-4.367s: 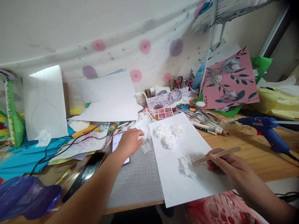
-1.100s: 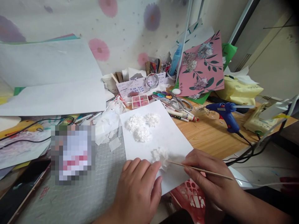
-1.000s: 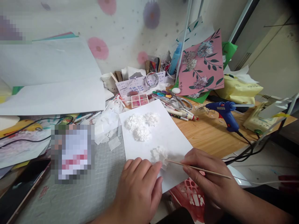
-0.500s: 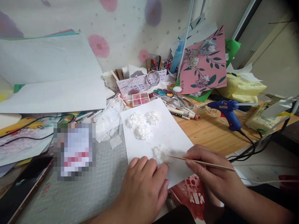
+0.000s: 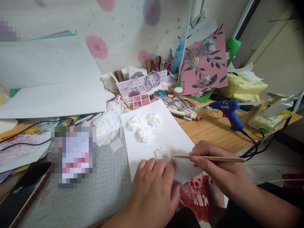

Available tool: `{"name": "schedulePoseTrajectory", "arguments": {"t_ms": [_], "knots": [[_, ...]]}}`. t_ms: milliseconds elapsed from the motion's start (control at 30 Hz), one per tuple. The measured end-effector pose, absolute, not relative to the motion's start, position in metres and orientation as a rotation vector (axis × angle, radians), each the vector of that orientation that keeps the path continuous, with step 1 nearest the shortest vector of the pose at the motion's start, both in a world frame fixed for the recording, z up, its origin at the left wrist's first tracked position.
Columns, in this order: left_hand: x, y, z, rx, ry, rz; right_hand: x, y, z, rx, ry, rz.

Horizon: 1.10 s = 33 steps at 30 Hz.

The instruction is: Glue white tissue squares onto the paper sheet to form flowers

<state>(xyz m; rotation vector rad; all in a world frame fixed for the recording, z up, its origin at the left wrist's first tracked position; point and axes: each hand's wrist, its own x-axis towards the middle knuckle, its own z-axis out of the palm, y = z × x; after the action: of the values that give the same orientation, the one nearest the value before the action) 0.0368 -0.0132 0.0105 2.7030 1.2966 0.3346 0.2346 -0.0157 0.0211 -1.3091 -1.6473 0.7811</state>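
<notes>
My right hand is closed around a thin, flat wooden stick. The stick's tip points left and reaches a loose tuft of thin white paper. Below the tuft, my left hand lies palm down over the lower part of a white sheet, its fingertips close to the tuft. Its fingers lie side by side, and whether any of them pinches the tuft is hidden. Farther up the sheet sit three ruffled white paper flowers, bunched together.
A grey cutting mat with torn paper bits lies left. Scissors, markers and a blue glue gun with a cord are behind and right. A pink flower picture leans at the back. A phone lies far left.
The stick has rolled to show its broader face, and lies more level. My left hand has shifted slightly right on the sheet. The whole view has moved a little.
</notes>
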Motion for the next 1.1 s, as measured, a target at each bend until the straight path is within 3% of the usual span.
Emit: {"name": "schedulePoseTrajectory", "arguments": {"t_ms": [1100], "knots": [[0.028, -0.015, -0.003, 2.843, 1.185, 0.572, 0.229, -0.015, 0.014, -1.262, -1.793, 0.767]]}}
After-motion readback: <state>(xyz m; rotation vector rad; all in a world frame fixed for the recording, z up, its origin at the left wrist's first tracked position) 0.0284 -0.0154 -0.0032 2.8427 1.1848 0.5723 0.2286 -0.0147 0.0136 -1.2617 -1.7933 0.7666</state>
